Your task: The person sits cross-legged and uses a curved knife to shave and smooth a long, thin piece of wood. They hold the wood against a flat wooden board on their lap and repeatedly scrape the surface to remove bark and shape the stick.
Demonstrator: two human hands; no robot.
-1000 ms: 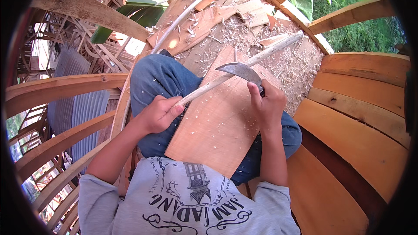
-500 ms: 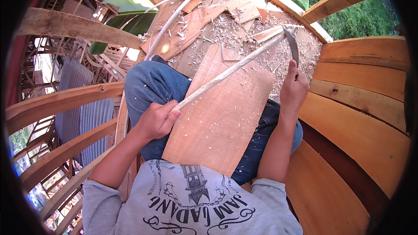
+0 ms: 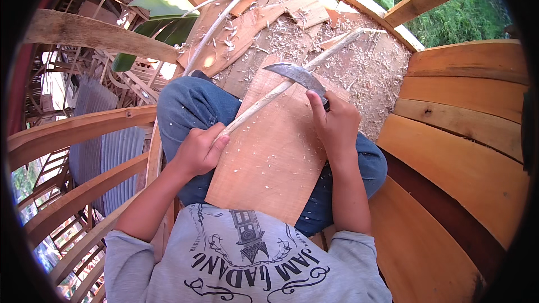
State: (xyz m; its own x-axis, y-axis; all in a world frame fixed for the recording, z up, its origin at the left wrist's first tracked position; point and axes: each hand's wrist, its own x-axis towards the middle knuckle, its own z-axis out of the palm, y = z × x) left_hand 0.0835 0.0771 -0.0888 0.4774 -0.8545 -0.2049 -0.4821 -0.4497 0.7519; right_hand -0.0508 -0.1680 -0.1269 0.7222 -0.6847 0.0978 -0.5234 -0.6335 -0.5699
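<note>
My left hand (image 3: pixel 201 150) grips the near end of a long, pale, peeled stick (image 3: pixel 259 104), which slants away to the upper right. Closed round the dark handle of a sickle (image 3: pixel 296 73) is my right hand (image 3: pixel 338 116), its thumb stretched along the tool towards the blade. The curved blade crosses the stick near its middle, tip pointing left; whether it touches the wood I cannot tell. Under the stick a flat wooden board (image 3: pixel 269 157) lies across my lap between my jeans-clad legs.
Wood shavings (image 3: pixel 370 73) litter the plank floor ahead, with loose board pieces (image 3: pixel 309 15) among them. Another long pale strip (image 3: pixel 216 28) lies at the far left. Slatted wooden rails (image 3: pixel 84 129) stand on my left, and a plank wall (image 3: pixel 455 134) rises on my right.
The sickle has come from the stick's far end back towards me, to about its middle, with my right hand moving left and nearer. My left hand keeps its grip on the stick.
</note>
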